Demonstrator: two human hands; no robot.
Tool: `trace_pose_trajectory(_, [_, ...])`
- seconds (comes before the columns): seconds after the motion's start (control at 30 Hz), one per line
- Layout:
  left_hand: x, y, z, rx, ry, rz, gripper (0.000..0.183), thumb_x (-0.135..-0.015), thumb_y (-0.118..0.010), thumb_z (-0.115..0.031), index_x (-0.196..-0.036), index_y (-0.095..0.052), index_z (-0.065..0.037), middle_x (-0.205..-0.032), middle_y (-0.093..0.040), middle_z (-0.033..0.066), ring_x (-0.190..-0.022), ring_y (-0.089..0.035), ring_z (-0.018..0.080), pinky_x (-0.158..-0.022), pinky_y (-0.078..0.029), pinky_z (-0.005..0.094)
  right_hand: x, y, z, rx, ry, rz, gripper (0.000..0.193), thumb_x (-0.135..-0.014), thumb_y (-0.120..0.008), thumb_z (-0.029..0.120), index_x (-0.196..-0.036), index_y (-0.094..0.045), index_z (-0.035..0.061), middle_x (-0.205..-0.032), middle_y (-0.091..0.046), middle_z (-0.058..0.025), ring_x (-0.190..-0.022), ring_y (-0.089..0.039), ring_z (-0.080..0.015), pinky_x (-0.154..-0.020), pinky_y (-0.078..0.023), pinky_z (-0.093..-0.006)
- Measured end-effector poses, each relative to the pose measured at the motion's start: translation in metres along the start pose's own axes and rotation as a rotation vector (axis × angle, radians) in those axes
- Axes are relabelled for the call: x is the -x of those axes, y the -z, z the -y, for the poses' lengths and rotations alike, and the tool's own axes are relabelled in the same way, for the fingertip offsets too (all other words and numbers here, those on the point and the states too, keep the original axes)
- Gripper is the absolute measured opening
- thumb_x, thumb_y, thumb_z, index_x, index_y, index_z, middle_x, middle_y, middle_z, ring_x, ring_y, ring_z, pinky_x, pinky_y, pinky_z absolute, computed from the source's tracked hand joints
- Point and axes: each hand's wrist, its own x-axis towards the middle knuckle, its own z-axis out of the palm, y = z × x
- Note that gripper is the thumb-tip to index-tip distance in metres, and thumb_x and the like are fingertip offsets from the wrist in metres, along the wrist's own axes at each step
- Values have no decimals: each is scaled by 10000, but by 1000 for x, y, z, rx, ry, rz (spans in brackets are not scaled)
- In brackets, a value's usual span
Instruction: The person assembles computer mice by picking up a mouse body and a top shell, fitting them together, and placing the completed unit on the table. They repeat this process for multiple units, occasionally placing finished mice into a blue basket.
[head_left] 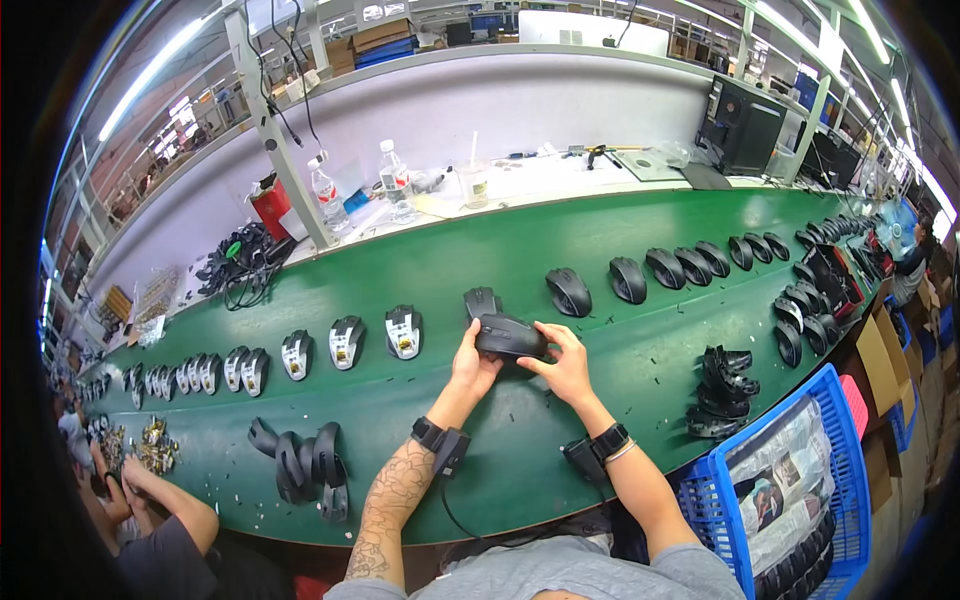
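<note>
Between my two hands, a little above the green bench, is a black computer mouse (508,336), turned sideways. My left hand (472,362) grips its left end, with the thumb along the near side. The fingers of my right hand (564,364) close on its right end. Just beyond it, another black mouse (482,302) rests on the bench, partly hidden. To the left runs a row of mice without top covers, their pale insides showing, the nearest one an uncovered mouse (403,332). To the right stands a row of black mice, starting with a covered mouse (568,291).
Black curved shells (300,462) lie front left, and more stacked shells (722,390) front right. A blue basket (715,510) stands by the bench's right edge. Bottles (395,180) and a cup (473,186) stand at the back. Another person's arm (170,500) reaches in at left.
</note>
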Motion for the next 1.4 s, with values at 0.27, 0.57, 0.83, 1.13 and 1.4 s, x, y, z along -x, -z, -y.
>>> trace_pose_trajectory(0.27, [19, -3, -11, -156, 87, 156, 403, -929, -446, -313, -1144, -465, 28, -1066, -549, 186, -997, -570, 301, -866, -478, 439, 4, -2, -7, 4, -147, -94, 504, -641, -806, 231, -1018, -626, -50, -908, -600, -103, -804, -619, -170, -710, -532, -286])
trace_pose_trajectory(0.57, [23, -9, -10, -90, 126, 163, 473, -954, -381, -336, -1122, -455, 99, -1124, -524, 235, -984, -582, 307, -842, -506, 381, 1, 2, -11, 107, -179, -218, 508, -647, -799, 276, -984, -635, -67, -862, -623, -120, -763, -623, -172, -703, -510, -284])
trace_pose_trajectory(0.83, [33, -24, -1, -621, 104, 199, 454, -927, -457, -358, -974, -555, 83, -862, -634, 178, -713, -637, 215, -652, -511, 252, -1, 6, -27, 36, -343, -237, 525, -655, -785, 335, -963, -644, -67, -836, -658, -148, -728, -624, -161, -681, -497, -270])
trace_pose_trajectory(1.13, [7, -20, 20, -748, 1, 82, 373, -924, -463, -284, -781, -602, 31, -647, -600, 85, -542, -557, 121, -519, -451, 220, 1, 3, -6, 253, -240, -400, 499, -648, -780, 308, -971, -644, -46, -893, -620, -145, -771, -596, -210, -705, -480, -299])
trace_pose_trajectory(1.4, [8, -102, 9, -1415, -792, 172, 324, -855, -541, -270, -697, -577, 10, -570, -557, 152, -510, -546, 276, -498, -393, 367, -2, -1, -39, 178, -90, -369, 352, -701, -714, 180, -981, -614, -7, -941, -616, -140, -750, -608, -282, -695, -484, -380])
